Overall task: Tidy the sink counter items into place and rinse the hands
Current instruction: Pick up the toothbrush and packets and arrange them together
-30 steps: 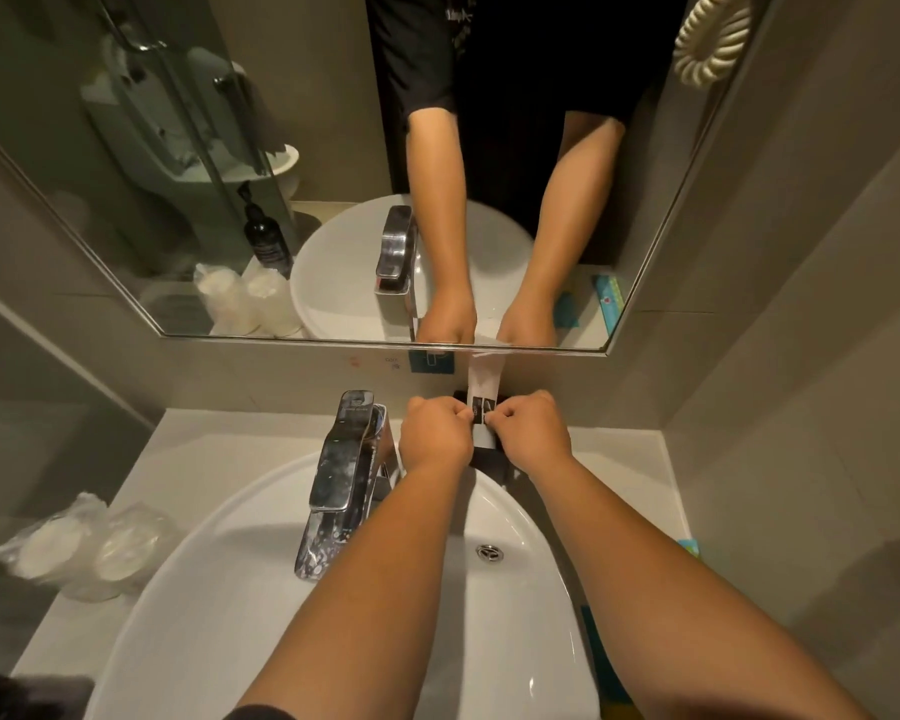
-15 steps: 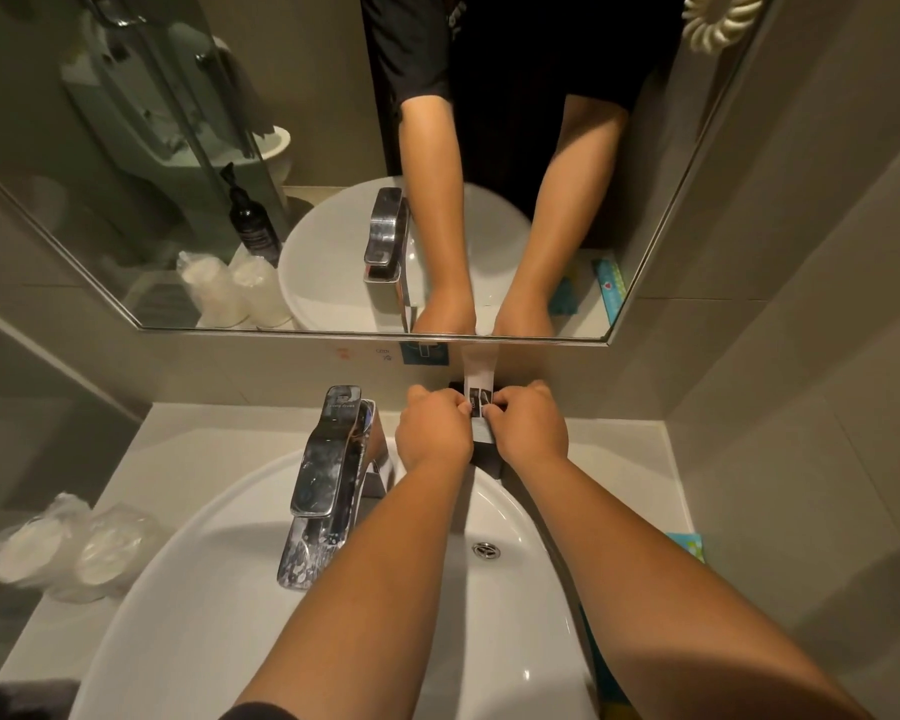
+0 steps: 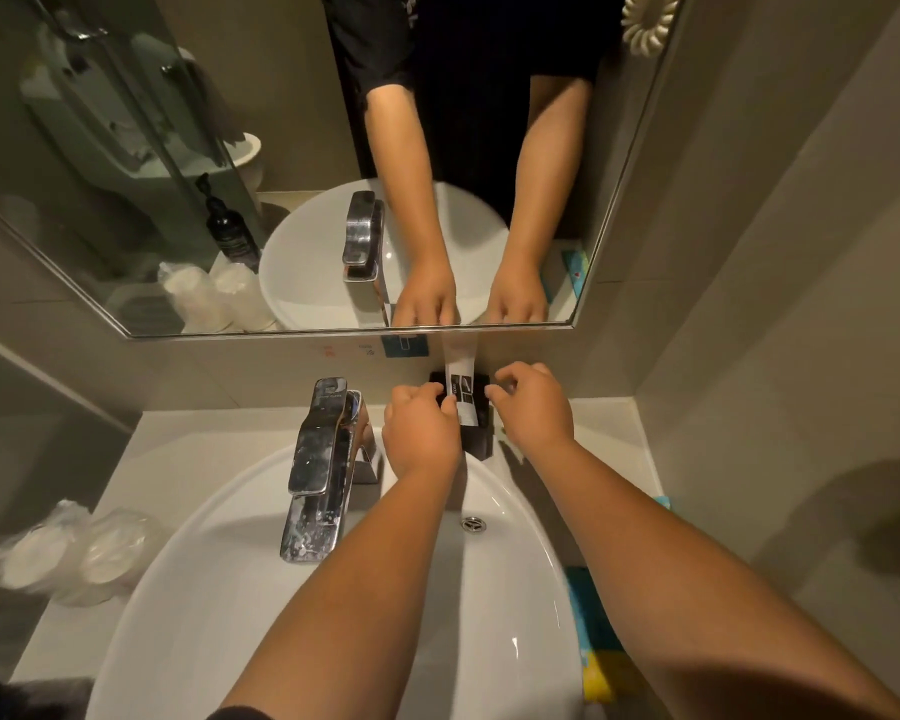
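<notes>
Tidying step in hand, at the back of the surface (image 3: 219, 449), behind the white sink (image 3: 188, 589). A small dark holder (image 3: 481, 407) standing there against the wall, right under the mirror (image 3: 614, 200). A white paper card (image 3: 463, 389) with dark print standing up in it, top edge reaching toward the mirror frame.

Left hand (image 3: 422, 433) curled up, fingers touching the left side of the holder and card; hard to tell if pinching or only touching. Right hand (image 3: 533, 407) just beside the right side of the holder, fingers bent but loose and a bit spread, gripping nothing. Both hands close together, one on each side.

Shiny metal tap (image 3: 323, 459) to the left, no water running. Two wrapped cups (image 3: 63, 558) far left on the surface. A blue and yellow packet (image 3: 593, 646) on the right edge by the sink.

Probably just setting the card straight. Hands not rinsed yet. Next, likely: let go softly so the card stays up, then look to the other things or reach left to lift the tap handle.
</notes>
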Available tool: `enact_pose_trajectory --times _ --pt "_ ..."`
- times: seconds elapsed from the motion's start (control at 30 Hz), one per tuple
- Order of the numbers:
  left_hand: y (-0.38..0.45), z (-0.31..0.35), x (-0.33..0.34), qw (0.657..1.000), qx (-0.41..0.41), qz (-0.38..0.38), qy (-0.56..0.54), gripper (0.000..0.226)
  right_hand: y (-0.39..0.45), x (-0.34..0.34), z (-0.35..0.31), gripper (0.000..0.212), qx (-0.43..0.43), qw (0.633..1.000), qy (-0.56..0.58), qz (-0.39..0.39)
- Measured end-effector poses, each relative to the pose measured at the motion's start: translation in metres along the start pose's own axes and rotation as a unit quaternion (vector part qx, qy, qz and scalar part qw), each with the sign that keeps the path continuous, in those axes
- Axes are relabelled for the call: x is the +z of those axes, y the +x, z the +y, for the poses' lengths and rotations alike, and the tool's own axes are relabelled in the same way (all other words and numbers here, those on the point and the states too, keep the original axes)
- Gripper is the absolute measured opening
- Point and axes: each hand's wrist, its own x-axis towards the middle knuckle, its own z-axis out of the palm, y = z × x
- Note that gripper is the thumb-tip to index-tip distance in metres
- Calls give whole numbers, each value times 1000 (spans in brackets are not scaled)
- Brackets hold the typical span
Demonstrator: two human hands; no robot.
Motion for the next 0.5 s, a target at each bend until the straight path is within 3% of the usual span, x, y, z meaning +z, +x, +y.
enact_pose_trajectory --times 0.23,0.5 --pt "-47 14 -13 995 94 -31 -5 24 -65 -56 43 24 53 992 -100 63" --pt "-113 44 29 961 142 -237 -3 26 -169 -75 112 26 176 971 -159 36"
